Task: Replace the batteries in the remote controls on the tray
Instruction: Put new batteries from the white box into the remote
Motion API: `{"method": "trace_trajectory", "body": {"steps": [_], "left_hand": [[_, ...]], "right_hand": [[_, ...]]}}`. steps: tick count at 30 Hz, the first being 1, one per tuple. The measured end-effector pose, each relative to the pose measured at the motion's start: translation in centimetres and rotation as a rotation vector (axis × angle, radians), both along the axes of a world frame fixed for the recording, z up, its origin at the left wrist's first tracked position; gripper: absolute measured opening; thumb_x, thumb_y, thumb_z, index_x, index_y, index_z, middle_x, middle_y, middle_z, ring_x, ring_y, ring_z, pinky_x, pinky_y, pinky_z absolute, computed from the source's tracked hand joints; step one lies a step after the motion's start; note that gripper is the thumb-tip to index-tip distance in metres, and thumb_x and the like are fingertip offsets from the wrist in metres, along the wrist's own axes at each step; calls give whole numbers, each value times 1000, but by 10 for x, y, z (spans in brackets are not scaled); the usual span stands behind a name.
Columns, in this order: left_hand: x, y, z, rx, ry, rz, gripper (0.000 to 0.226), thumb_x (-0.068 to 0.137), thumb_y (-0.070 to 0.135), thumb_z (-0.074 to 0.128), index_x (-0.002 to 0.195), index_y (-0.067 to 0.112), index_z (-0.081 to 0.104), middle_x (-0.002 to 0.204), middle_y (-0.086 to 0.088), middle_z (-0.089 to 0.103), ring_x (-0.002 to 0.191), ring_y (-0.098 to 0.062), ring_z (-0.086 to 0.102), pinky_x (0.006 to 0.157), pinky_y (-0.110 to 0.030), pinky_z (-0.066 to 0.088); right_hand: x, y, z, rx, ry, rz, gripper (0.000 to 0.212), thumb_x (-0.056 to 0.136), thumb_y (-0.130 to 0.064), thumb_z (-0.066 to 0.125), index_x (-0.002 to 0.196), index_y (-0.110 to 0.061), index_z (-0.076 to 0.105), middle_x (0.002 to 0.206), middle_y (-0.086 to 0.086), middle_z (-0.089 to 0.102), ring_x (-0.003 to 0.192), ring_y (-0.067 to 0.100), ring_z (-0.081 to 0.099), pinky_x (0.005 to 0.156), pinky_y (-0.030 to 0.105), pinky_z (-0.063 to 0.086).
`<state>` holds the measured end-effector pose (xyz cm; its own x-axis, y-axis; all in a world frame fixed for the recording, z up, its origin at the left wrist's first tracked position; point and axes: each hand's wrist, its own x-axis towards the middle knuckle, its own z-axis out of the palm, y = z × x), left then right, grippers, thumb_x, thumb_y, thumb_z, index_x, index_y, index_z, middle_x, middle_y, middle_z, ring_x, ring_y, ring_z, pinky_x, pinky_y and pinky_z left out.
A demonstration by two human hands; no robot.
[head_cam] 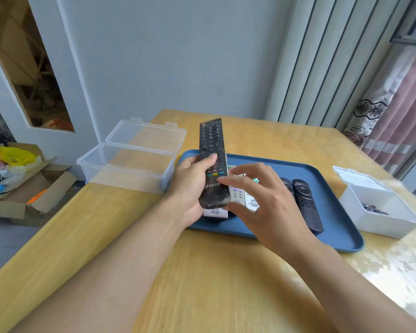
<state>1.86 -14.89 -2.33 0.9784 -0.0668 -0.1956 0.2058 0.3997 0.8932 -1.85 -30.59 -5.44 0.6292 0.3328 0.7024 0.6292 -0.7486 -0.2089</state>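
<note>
My left hand [190,186] grips a long black plastic remote control [211,162], lifted button-side up above the left end of the blue plastic tray [341,239]. My right hand [262,200] hovers just beside its lower end, fingers spread and holding nothing. I judge the task barely begun: this remote looks unopened, and a white remote [237,192] and two dark remotes [306,203] lie waiting on the tray. The small white box [380,212] near the surface's right edge seems to hold batteries. A clear lidded box [127,164] stands open at the wooden surface's [202,284] left edge; curtains hang at the right.
</note>
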Motion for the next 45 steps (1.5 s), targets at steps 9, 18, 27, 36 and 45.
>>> {"method": "trace_trajectory", "body": {"steps": [9, 18, 27, 36, 45], "left_hand": [[-1, 11, 20, -97, 44, 40, 19, 101, 32, 59, 104, 14, 60, 92, 0, 68, 76, -9, 69, 62, -22, 58], [18, 47, 24, -108, -197, 360, 40, 106, 25, 49, 143, 10, 50, 142, -4, 58, 135, -14, 52, 108, -24, 41], [22, 43, 16, -13, -162, 322, 26, 105, 25, 50, 126, 14, 61, 128, -2, 67, 124, -14, 61, 105, -27, 45], [24, 36, 7, 97, -153, 254, 20, 105, 30, 50, 105, 18, 67, 117, -1, 71, 115, -17, 64, 104, -32, 45], [25, 31, -2, 169, -165, 220, 24, 108, 23, 43, 103, 19, 67, 118, -4, 72, 118, -20, 64, 107, -33, 45]], "right_hand": [[13, 12, 4, -7, -283, -42, 23, 93, -12, 67, 114, -8, 73, 112, 0, 73, 92, 20, 68, 76, 31, 55], [32, 44, -8, -109, -227, 135, 21, 92, -10, 69, 112, -9, 75, 114, 0, 74, 101, 17, 71, 83, 33, 58], [28, 48, -11, -353, -89, 56, 28, 72, -18, 85, 98, -26, 80, 104, -12, 77, 95, 15, 72, 85, 35, 54], [26, 53, -15, -416, 107, 39, 27, 84, -26, 75, 111, -29, 76, 115, -11, 74, 89, 20, 71, 83, 35, 54], [4, 41, 5, -234, 300, -317, 42, 86, -68, 57, 97, -30, 71, 94, -9, 64, 92, 15, 57, 85, 31, 43]]}}
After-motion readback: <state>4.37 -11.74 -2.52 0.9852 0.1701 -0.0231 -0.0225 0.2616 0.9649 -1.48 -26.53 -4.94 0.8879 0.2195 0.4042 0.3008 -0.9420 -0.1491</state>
